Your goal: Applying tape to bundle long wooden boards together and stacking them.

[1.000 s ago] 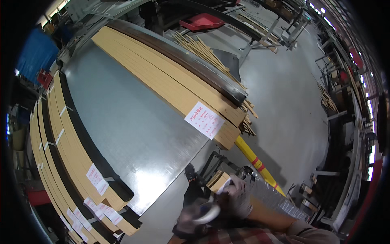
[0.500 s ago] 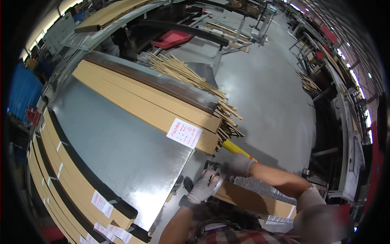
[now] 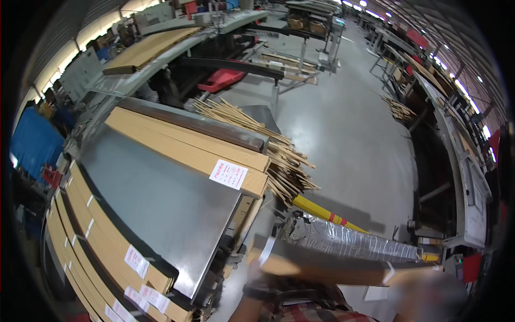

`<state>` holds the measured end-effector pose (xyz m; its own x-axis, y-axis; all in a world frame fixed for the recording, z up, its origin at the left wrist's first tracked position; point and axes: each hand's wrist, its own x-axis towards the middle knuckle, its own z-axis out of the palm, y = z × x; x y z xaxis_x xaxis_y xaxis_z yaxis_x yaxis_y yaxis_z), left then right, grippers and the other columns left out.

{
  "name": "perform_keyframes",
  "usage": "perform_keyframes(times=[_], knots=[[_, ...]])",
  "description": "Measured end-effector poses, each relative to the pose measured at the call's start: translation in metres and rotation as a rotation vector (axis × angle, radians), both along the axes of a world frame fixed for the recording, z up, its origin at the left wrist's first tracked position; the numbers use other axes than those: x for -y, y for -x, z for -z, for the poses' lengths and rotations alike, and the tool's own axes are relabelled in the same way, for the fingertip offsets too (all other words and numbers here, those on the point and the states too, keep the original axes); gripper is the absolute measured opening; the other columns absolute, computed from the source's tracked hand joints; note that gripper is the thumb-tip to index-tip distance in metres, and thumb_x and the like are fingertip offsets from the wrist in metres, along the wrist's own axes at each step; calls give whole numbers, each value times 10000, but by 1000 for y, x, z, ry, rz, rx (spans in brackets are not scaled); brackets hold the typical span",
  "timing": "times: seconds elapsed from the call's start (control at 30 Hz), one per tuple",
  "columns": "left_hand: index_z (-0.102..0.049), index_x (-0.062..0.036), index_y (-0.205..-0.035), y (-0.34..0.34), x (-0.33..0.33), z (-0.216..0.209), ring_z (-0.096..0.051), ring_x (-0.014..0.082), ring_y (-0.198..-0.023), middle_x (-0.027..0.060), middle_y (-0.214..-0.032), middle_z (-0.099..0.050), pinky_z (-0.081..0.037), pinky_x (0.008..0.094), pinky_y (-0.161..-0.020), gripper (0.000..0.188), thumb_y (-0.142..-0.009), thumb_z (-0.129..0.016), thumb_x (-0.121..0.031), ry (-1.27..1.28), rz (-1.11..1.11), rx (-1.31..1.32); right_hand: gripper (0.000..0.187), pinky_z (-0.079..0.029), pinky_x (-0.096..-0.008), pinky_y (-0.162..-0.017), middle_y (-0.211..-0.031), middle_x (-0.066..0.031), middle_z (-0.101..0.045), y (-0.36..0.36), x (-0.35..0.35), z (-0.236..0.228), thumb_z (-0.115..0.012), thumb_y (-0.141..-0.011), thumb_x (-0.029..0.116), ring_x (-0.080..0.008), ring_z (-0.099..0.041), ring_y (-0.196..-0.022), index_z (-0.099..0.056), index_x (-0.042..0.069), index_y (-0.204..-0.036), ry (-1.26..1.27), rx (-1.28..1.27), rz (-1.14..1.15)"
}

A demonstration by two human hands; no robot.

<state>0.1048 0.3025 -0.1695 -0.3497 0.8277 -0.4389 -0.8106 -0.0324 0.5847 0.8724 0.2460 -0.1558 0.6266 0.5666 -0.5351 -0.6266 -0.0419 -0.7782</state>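
A long brown cardboard package (image 3: 332,266) with white bands round it lies across in front of my body, smeared by motion. My left hand (image 3: 258,275), gloved and blurred, grips its left end near one white band. My right hand (image 3: 421,284) is at the package's right end. A heavy blur covers it, so its fingers cannot be made out. Just beyond the package lies a long bundle in shiny silver wrap (image 3: 343,240). To the left, a grey metal-topped table (image 3: 161,182) carries two long cardboard packages (image 3: 188,147) with a white printed label (image 3: 228,174).
More long cardboard packages (image 3: 102,231) with white bands and labels lie along the table's left side. Loose thin wooden strips (image 3: 284,161) are heaped beyond the table. A yellow bar (image 3: 322,211) lies on the grey floor (image 3: 343,134). A workbench (image 3: 456,177) runs along the right.
Both hands were close together at the package's left end. My right hand has moved to the right end, and the package has shifted, showing more silver wrap. My view has tilted up.
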Motion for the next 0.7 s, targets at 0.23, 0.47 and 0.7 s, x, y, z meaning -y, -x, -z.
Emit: perform_keyframes(times=[0.23, 0.47, 0.7], knots=[[-624, -113, -1028, 13, 124, 81, -588, 238, -832, 86, -914, -631, -488, 392, -754, 691, -831, -397, -735, -415, -239, 310, 335, -519, -391, -818, -1049, -55, -672, -38, -56, -216, -551, -869, 311, -229, -644, -958, -646, 76, -1089, -208, 846, 141], [-114, 61, -1463, -119, 167, 9, -378, 350, -1307, 256, -1449, -307, -341, 454, -1090, 995, -789, -740, -318, 464, 287, -1306, 325, -531, -377, -815, -1011, -94, -680, 350, -52, -231, -687, -759, 228, -253, -662, -937, -674, 55, -1034, -414, 948, -1015], [-531, 43, -1164, -142, 162, -26, -649, 240, -883, 97, -980, -666, -487, 375, -846, 534, -771, -740, -253, -27, -159, -1388, 495, -525, -391, -821, -973, -96, -688, 525, 35, -159, -771, -694, 251, -304, -663, -915, -626, 59, -1126, -659, 896, -1553]])
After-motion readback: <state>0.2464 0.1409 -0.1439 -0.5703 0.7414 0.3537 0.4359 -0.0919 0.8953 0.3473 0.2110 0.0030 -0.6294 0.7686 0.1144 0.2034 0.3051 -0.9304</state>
